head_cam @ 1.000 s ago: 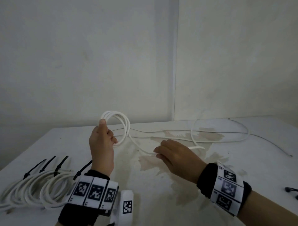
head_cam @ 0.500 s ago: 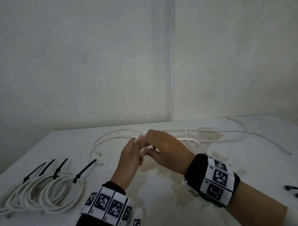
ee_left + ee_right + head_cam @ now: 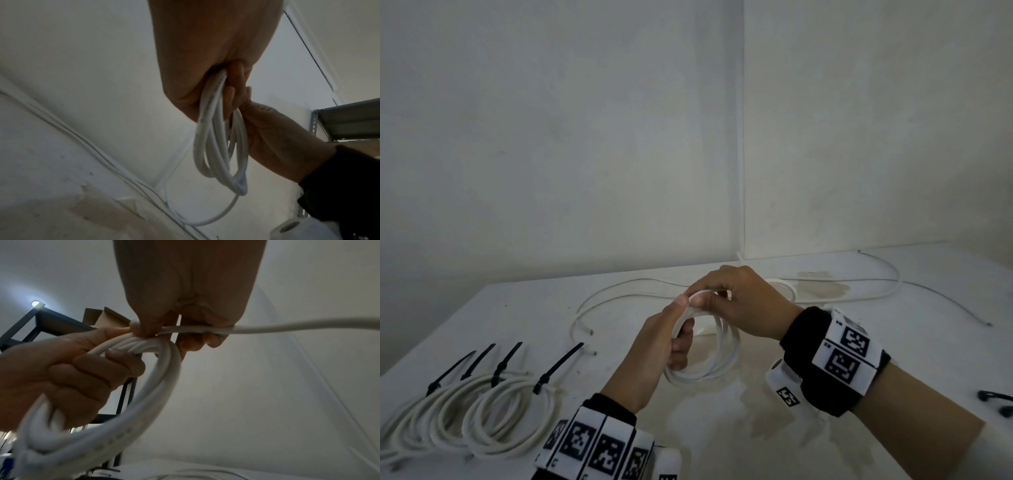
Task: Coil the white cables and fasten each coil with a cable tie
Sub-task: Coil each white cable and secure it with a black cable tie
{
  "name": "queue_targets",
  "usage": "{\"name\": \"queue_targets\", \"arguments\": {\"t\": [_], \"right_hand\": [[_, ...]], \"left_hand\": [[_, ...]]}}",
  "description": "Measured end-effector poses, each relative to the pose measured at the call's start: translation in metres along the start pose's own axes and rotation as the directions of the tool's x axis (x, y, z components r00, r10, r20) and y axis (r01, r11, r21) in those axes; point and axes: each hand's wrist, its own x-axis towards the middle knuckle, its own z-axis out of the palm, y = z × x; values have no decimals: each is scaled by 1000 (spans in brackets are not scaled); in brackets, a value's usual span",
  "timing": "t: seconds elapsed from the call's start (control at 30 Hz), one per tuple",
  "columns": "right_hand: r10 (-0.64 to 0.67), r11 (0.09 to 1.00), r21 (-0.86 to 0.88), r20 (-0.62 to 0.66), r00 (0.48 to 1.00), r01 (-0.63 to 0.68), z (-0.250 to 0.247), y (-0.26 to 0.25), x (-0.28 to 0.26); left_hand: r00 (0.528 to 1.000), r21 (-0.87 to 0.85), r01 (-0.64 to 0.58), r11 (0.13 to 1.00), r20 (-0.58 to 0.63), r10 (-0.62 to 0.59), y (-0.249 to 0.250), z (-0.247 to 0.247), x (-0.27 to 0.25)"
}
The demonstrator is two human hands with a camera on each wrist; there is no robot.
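A white cable coil (image 3: 717, 356) of several loops hangs over the middle of the table. My left hand (image 3: 674, 332) grips its top, fingers curled round the loops (image 3: 213, 129). My right hand (image 3: 726, 294) pinches the cable's free strand (image 3: 277, 326) against the top of the coil (image 3: 144, 344). The uncoiled part of the cable (image 3: 791, 291) trails behind my right hand across the table. Several finished coils (image 3: 482, 421) lie at the near left, each bound with a black cable tie (image 3: 558, 366).
Loose thin white cables (image 3: 619, 291) curve over the far part of the white table (image 3: 859, 342). One runs to the right (image 3: 945, 301). A small black item (image 3: 996, 399) lies at the right edge. Walls meet in a corner behind the table.
My hands came together at mid-table. The right hand brought a stretch of cable to the left hand and laid another loop on the coil, which hangs lower now.
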Motion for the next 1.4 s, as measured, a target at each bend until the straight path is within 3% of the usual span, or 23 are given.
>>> {"name": "queue_targets", "arguments": {"t": [0.13, 0.23, 0.37, 0.43, 0.6, 0.83, 1.0, 1.13, 1.27, 1.4], "right_hand": [[100, 994, 54, 0, 995, -99, -4, 2, 2], [183, 971, 144, 76, 980, -192, -7, -3, 3], [275, 866, 374, 199, 940, -333, -14, -13, 0], [284, 809, 470, 215, 934, -354, -12, -13, -3], [324, 825, 451, 118, 939, -341, -9, -10, -4], [270, 908, 315, 70, 960, -278, -20, -10, -4], [264, 913, 322, -3, 965, -248, -21, -9, -6], [271, 906, 351, -52, 961, -236, -16, -8, -8], [278, 892, 377, -28, 960, -248, -11, -6, -13], [280, 883, 397, -16, 960, -251, -8, -6, -15]], "left_hand": [[1000, -115, -11, 993, 11, 13, 4, -1, 0], [1000, -240, -27, 970, 4, 28, 5, -1, 1], [998, -489, -56, 870, -45, 39, 10, -7, 6], [997, -527, -70, 847, -49, 52, 10, -10, 9], [999, -550, -22, 835, 22, 41, 2, -10, 10], [993, -397, 1, 918, 107, 45, 7, -18, 9], [989, -518, 27, 855, 136, 51, 8, -9, 1], [995, -589, 24, 808, 91, 37, 11, 1, -1], [999, -491, -24, 871, -48, 0, 8, 6, 0], [994, -444, -11, 896, -100, -37, 5, 8, 0]]}}
